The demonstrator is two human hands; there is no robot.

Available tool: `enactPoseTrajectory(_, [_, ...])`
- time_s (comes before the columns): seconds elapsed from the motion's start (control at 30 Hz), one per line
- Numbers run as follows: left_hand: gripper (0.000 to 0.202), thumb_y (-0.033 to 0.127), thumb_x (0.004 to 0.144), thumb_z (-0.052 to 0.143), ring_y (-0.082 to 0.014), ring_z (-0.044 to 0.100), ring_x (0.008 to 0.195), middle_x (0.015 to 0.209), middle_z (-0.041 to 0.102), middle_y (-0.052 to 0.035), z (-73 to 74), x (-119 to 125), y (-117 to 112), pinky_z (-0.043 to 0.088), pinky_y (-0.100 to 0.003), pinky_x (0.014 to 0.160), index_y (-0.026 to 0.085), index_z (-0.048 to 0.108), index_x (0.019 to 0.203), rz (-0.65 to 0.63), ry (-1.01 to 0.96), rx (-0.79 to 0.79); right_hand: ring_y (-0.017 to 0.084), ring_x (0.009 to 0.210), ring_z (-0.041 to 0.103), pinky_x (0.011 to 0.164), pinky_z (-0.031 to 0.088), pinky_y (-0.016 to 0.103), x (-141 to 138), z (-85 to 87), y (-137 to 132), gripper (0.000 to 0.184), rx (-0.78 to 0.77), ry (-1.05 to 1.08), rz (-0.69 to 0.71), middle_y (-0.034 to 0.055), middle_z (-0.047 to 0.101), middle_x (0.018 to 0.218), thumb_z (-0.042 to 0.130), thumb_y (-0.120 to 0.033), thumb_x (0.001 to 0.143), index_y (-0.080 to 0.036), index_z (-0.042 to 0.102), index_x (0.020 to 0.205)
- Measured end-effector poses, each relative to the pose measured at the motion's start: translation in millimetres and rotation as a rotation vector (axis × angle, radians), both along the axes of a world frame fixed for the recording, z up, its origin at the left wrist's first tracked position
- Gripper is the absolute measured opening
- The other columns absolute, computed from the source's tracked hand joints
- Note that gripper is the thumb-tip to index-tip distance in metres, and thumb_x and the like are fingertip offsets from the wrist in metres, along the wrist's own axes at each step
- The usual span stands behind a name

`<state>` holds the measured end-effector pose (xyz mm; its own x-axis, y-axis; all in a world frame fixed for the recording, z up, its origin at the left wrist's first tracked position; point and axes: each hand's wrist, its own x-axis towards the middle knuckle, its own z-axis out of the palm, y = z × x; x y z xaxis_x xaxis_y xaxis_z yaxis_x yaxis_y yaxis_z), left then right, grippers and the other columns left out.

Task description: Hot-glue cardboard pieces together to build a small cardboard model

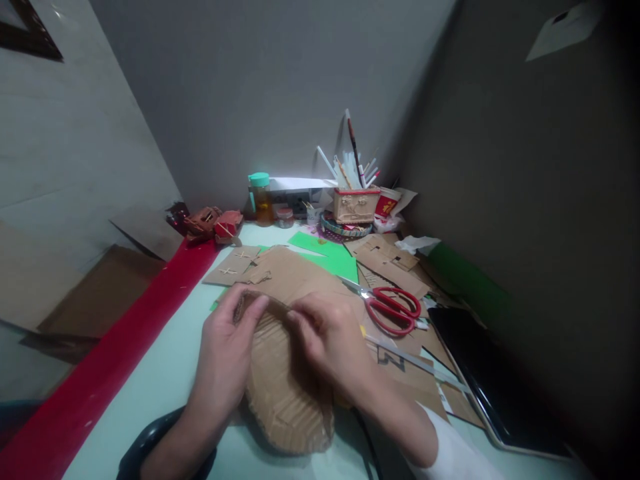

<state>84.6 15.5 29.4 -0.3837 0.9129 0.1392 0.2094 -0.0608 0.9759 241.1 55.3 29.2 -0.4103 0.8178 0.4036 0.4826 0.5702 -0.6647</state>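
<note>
A bare lane of pale counter (163, 350) runs between the left hand (226, 343) and a red strip (133, 353) at left, narrowing at a stitched cardboard scrap (233, 265). The cardboard form (283, 387), pinched in both hands, blocks the near middle. Red-handled scissors (393, 310), a long thin strip (420, 362) and a dark-screened device (493, 380) crowd the way beyond the right hand (333, 337). Over a flat green sheet (345, 261), room opens up to an upright bottle (263, 203) and a packed pen box (356, 206) near the wall.

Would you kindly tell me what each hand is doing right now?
Left hand: closed, holding the curved cardboard piece by its far edge.
Right hand: closed, pinching at that same edge.
</note>
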Motion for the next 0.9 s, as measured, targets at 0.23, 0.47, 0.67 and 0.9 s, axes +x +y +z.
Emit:
enactPoseTrajectory(0.23, [0.021,0.048,0.088,0.067,-0.0225,0.061,0.095,0.094,0.067,0.0032,0.9,3.1,1.8,0.041,-0.036,0.090,0.028,0.063,0.087,0.003,-0.002,0.003,0.017,0.071,0.061,0.069,0.039,0.027,0.3,1.6,-0.8,0.015,-0.007,-0.003,-0.002,0.0038,0.070,0.075,0.064,-0.009,0.091,-0.015,0.071,0.079])
enactPoseTrajectory(0.47, [0.020,0.047,0.089,0.067,-0.0228,0.061,0.097,0.096,0.067,0.0028,-1.6,1.2,1.5,0.040,-0.037,0.092,0.028,0.063,0.089,0.002,-0.006,0.007,0.017,0.072,0.061,0.069,0.040,0.027,-0.6,1.0,-0.6,0.014,-0.011,0.005,0.005,0.0044,0.070,0.077,0.063,-0.009,0.091,-0.014,0.072,0.082])
enactPoseTrajectory(0.67, [0.021,0.048,0.089,0.067,-0.0239,0.061,0.098,0.097,0.067,0.0021,-0.1,1.1,2.8,0.041,-0.037,0.091,0.027,0.063,0.090,0.002,-0.003,0.004,0.018,0.074,0.062,0.070,0.040,0.027,0.2,0.1,0.1,0.014,-0.013,0.015,0.004,0.0051,0.071,0.078,0.063,-0.008,0.091,-0.014,0.072,0.083])
enactPoseTrajectory(0.9, [0.021,0.048,0.088,0.067,-0.0231,0.061,0.097,0.096,0.067,0.0025,-0.7,0.7,2.4,0.041,-0.035,0.089,0.027,0.063,0.088,0.009,0.001,0.006,0.018,0.074,0.063,0.070,0.041,0.028,0.3,0.9,-1.3,0.014,-0.019,0.012,0.001,0.0044,0.072,0.078,0.063,-0.009,0.091,-0.016,0.072,0.083])
